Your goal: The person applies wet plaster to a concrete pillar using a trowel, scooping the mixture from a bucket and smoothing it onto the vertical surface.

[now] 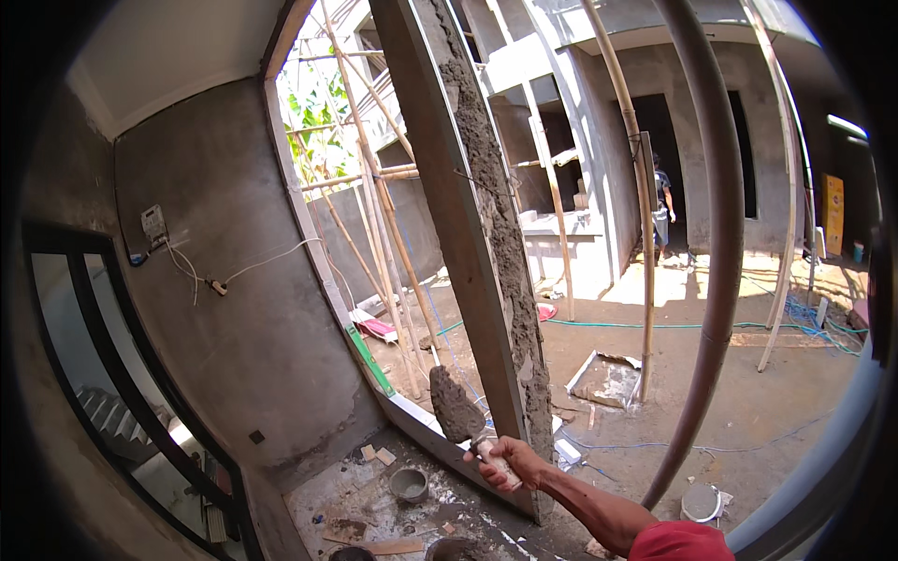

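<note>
My right hand (508, 464) is wrapped around the pale handle of a trowel (456, 408), its arm in a red sleeve coming from the lower right. Grey mortar covers the trowel's blade, which points up and away from me. Just beyond stands a tall, leaning-looking concrete column (458, 224). Its right-hand face carries rough, lumpy mortar (486, 168), while the left face is smooth and grey. In this view the blade overlaps the lower left edge of the column; whether they touch I cannot tell. My left hand is out of view.
On the floor below are a grey bucket (409, 483) and a wooden board (388, 546). A thick pipe (716, 234) rises at right, near a white bucket (700, 502). Bamboo poles (645, 280) stand outside. A person (662, 201) is by the far doorway. Cables (271, 259) hang on the left wall.
</note>
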